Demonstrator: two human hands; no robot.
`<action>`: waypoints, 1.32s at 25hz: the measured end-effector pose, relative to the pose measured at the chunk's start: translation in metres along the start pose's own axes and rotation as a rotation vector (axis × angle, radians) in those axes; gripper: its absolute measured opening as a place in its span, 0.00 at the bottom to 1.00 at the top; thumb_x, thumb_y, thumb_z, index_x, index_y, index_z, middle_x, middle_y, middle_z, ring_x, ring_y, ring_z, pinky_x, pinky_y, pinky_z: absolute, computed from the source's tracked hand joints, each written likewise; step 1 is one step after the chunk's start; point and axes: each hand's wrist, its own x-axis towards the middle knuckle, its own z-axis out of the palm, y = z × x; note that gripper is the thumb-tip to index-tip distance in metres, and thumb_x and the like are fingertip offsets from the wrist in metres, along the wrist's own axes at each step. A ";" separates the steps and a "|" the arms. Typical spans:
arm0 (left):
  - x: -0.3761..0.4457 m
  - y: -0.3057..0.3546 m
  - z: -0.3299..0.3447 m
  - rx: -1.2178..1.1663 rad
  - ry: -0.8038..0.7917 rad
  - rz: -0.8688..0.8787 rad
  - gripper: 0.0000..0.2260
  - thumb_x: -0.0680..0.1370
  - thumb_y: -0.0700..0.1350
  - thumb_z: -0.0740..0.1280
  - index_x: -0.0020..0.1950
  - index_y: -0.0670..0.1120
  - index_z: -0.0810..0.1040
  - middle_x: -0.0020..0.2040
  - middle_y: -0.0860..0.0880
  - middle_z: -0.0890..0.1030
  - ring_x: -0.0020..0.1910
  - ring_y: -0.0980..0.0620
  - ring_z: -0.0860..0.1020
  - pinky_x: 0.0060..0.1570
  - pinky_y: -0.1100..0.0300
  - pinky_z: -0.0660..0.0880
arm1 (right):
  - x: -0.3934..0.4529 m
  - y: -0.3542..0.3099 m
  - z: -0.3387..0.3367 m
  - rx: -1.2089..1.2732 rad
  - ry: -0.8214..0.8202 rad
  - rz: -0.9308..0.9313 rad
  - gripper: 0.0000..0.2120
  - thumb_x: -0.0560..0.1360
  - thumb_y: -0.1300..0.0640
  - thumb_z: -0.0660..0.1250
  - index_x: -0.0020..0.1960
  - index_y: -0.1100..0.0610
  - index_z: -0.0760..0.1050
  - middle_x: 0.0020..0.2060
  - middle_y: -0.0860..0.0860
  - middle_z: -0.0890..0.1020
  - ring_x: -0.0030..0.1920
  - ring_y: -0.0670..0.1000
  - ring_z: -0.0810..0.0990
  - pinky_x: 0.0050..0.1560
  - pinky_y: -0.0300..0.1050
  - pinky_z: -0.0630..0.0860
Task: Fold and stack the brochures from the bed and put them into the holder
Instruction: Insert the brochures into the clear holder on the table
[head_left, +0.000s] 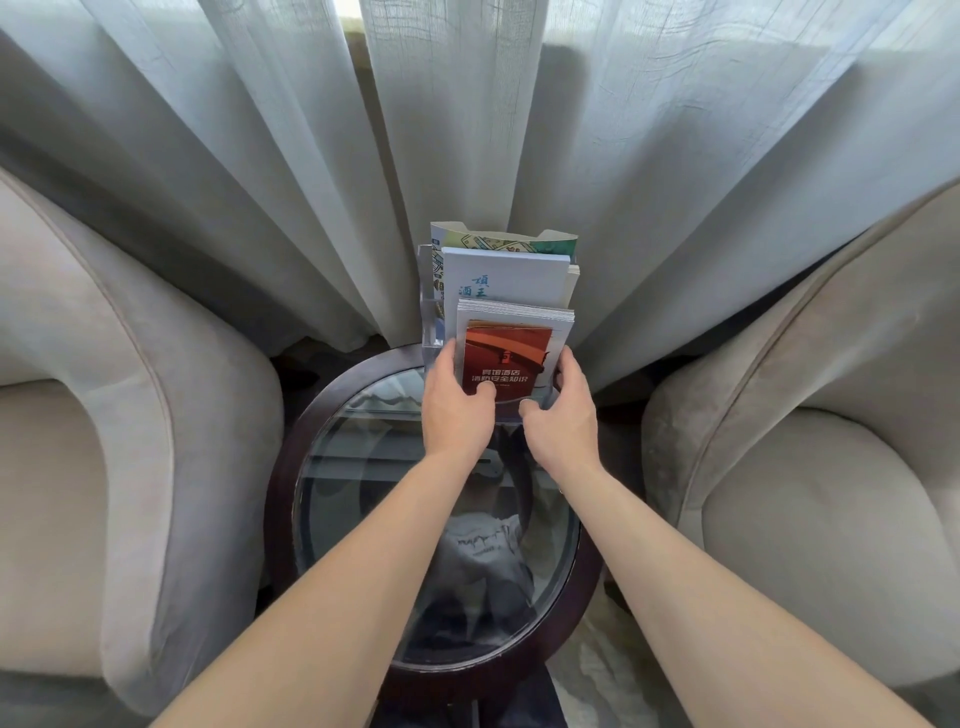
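While the holder (434, 332) stands at the counter's (291, 441) far edge, both hands, left (457, 400) and right (563, 410), grip the red brochure stack (506, 358), seemingly in its front pocket.

- A round side table (291, 467) with a dark wooden rim and a glass top lies beneath both forearms.
- A clear tiered holder (431, 322) stands on the table's far edge, just beyond the fingertips.
- Brochures fill its tiers; the front stack (511, 332) sits between the left hand (457, 410) and right hand (563, 415).
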 end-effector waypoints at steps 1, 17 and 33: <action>0.001 0.002 0.000 -0.006 -0.008 -0.001 0.30 0.77 0.43 0.68 0.77 0.56 0.62 0.70 0.52 0.73 0.70 0.51 0.70 0.67 0.51 0.71 | 0.001 -0.002 0.000 0.005 0.018 -0.009 0.37 0.72 0.63 0.69 0.75 0.41 0.62 0.67 0.44 0.74 0.67 0.48 0.73 0.66 0.56 0.75; -0.014 -0.003 0.008 0.017 -0.031 0.014 0.29 0.77 0.41 0.66 0.76 0.53 0.65 0.69 0.53 0.74 0.69 0.52 0.70 0.70 0.50 0.68 | 0.002 -0.001 -0.002 -0.028 0.076 0.083 0.36 0.76 0.61 0.67 0.79 0.48 0.57 0.75 0.49 0.68 0.73 0.50 0.67 0.71 0.50 0.66; -0.017 0.005 0.020 0.097 -0.030 0.064 0.30 0.74 0.43 0.67 0.76 0.50 0.63 0.68 0.50 0.76 0.68 0.47 0.72 0.68 0.45 0.69 | 0.006 -0.003 -0.004 -0.015 -0.024 -0.020 0.35 0.73 0.66 0.63 0.74 0.41 0.63 0.65 0.45 0.77 0.65 0.49 0.75 0.66 0.55 0.74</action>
